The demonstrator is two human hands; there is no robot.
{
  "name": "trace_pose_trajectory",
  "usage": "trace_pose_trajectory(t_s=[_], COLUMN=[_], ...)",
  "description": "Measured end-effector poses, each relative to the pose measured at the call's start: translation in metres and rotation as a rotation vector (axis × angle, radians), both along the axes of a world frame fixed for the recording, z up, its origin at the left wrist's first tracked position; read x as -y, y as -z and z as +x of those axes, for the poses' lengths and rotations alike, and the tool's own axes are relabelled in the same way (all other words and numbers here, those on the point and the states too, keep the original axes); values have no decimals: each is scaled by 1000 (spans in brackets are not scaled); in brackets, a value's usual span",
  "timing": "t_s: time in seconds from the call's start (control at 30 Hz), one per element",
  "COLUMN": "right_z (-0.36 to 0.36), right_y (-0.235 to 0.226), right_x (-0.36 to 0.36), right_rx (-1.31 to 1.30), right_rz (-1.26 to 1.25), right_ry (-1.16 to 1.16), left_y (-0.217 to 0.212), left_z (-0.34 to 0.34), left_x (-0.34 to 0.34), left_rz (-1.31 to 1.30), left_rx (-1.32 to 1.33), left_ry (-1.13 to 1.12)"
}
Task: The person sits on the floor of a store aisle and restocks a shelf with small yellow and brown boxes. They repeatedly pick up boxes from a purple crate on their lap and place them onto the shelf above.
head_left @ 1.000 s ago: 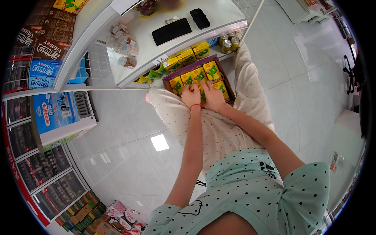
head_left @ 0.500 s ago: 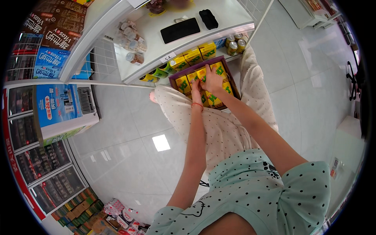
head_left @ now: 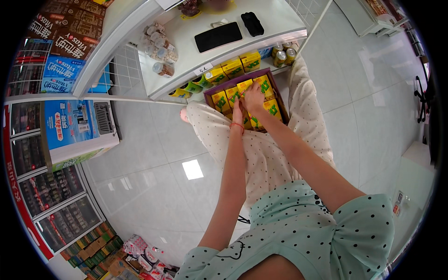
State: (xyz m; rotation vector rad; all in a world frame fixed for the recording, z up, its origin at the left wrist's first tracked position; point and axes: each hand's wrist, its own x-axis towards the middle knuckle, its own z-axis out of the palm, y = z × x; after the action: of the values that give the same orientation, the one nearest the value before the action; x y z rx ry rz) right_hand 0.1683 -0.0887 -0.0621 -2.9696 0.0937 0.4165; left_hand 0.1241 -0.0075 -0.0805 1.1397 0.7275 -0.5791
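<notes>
A purple-edged cardboard box (head_left: 208, 96) sits between my knees, packed with several yellow drink cartons (head_left: 232, 94) with green lettering. My left hand (head_left: 237, 115) reaches in from below, a red cord round its wrist, its fingers closed against the side of one yellow carton (head_left: 244, 86) in the middle. Over the same carton, my right hand (head_left: 254, 99) bends its fingers down from the right side. The carton seems to stand slightly above its neighbours. My fingertips are partly hidden between the cartons.
Just beyond the box, yellow cartons (head_left: 233, 68), green packs (head_left: 191, 87) and gold cans (head_left: 280, 59) line the low shelf. Above them a white shelf (head_left: 189, 59) carries a black phone (head_left: 218, 37), a black case (head_left: 252, 24) and clear jars (head_left: 163, 69). A blue carton (head_left: 74, 122) stands left.
My right hand has shifted slightly down, off the top of the middle carton, which shows more of its face. My left hand stays at its side. The whole view has moved slightly.
</notes>
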Motion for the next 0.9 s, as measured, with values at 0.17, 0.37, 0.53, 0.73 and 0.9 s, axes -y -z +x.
trace_pose_trajectory(t_s=[0.17,0.37,0.53,0.73,0.9], right_z=[2,-6,-56,-79,-81], right_y=[11,7,8,15,12], right_x=[-3,14,36,47,46], right_rx=[-17,-52,55,219,153], right_rz=[-92,128,118,181,54], right_ry=[20,53,-212,-279,-317], left_y=[-12,-6,-6,0,36], left_z=[0,1,2,1,-1], left_x=[3,-1,-2,2,-4], left_rz=[-16,-81,-78,9,4], left_rx=[-2,14,4,-25,-118], left_ry=[-13,60,92,162,165])
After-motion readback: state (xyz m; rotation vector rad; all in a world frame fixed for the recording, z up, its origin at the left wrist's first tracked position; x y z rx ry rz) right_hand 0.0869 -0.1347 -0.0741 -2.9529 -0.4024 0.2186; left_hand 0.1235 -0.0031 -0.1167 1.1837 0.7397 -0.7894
